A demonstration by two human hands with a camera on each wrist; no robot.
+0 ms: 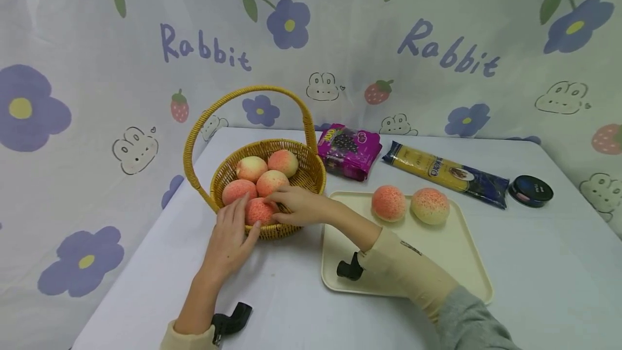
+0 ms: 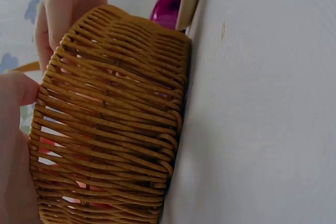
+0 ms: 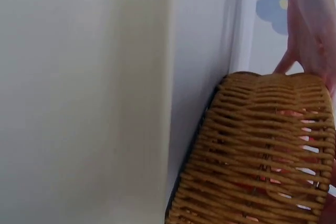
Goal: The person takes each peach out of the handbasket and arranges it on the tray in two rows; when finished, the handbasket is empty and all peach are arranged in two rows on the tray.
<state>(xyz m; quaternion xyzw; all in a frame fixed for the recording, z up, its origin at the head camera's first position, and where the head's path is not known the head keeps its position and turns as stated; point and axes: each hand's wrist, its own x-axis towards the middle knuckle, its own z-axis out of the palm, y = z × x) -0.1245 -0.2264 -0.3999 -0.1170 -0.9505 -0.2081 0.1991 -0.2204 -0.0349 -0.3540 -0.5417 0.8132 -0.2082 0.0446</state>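
A yellow woven basket (image 1: 278,233) with a tall arched handle holds several pink-and-yellow peaches (image 1: 250,168). At its front lies a deep pink peach (image 1: 261,210), between the two hands. My right hand (image 1: 306,205) reaches in over the right rim, its curled fingers and thumb gripping this peach. My left hand (image 1: 229,236) is at the front left rim, fingers extended and spread, with the thumb by the same peach. Both wrist views show the basket's slatted side (image 2: 110,114) close up, with peach colour through the gaps; the fingertips inside are hidden there.
Right of the basket is a cream tray (image 1: 466,255) bearing two more peaches (image 1: 389,203), under the right forearm. Behind stand a purple grape-print package (image 1: 347,150), a long yellow-and-blue packet (image 1: 444,173) and a round black tin (image 1: 531,190). A patterned curtain hangs behind the white table.
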